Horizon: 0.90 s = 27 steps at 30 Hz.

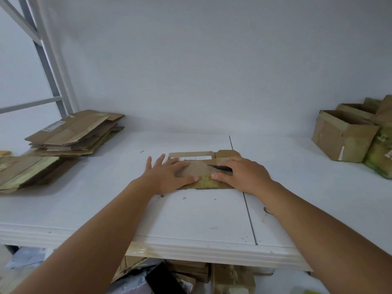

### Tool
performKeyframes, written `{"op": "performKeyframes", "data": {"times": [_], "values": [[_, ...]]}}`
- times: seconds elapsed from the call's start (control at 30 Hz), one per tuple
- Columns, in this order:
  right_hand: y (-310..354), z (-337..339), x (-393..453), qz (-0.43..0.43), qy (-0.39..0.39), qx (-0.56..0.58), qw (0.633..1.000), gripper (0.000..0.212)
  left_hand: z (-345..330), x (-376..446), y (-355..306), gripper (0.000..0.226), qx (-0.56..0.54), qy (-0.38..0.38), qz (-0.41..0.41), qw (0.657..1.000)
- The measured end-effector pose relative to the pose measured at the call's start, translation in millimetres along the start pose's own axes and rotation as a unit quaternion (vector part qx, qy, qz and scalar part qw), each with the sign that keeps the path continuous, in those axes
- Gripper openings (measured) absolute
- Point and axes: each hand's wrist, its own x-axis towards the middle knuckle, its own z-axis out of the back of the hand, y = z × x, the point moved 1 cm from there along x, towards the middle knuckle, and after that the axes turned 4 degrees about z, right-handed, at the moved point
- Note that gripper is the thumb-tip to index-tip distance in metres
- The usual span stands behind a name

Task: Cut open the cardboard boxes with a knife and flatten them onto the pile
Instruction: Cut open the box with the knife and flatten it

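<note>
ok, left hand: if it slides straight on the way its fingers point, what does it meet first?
The left hand lies flat on the flattened cardboard box, fingers pointing away and slightly right. Going on, it would cross the box's far edge onto the bare white tabletop, then probably reach the back wall. Depth is hard to judge.

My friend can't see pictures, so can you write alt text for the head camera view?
Two bare hands press a flattened brown cardboard box on a white table; the left hand lies flat, the right hand holds a thin black knife. A pile of flattened brown cardboard sits far left, open brown boxes far right.
</note>
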Motion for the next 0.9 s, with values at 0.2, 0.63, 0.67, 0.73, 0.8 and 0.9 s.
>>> {"op": "performKeyframes", "data": {"times": [0.2,0.63,0.67,0.73,0.8,0.9], "values": [[0.8,0.5,-0.7,-0.001,0.007,-0.003,1.0,0.058,-1.2,-2.2,-0.2,0.111,-0.008,-0.002,-0.018,1.0],[-2.6,9.1,-12.3,-0.099,0.015,-0.024,0.995,0.072,-0.5,-9.1,-6.2,0.107,0.011,0.0,0.028,1.0],[-2.0,8.5,-12.0,-0.1,0.024,-0.028,0.994,0.074,-0.9,-9.2,-6.0,0.107,0.008,0.003,0.029,1.0],[-0.6,9.1,-10.6,-0.098,0.04,-0.034,0.994,0.075,-0.2,-9.6,-5.9,0.107,0.0,0.011,0.027,1.0],[-0.2,9.4,-10.4,-0.098,0.044,-0.031,0.994,0.073,1.4,-9.6,-6.5,0.107,-0.007,0.012,0.02,1.0],[-1.4,6.7,-12.9,-0.105,0.017,-0.017,0.994,0.073,3.5,-11.5,-8.2,0.112,-0.016,-0.012,0.005,1.0]]}}
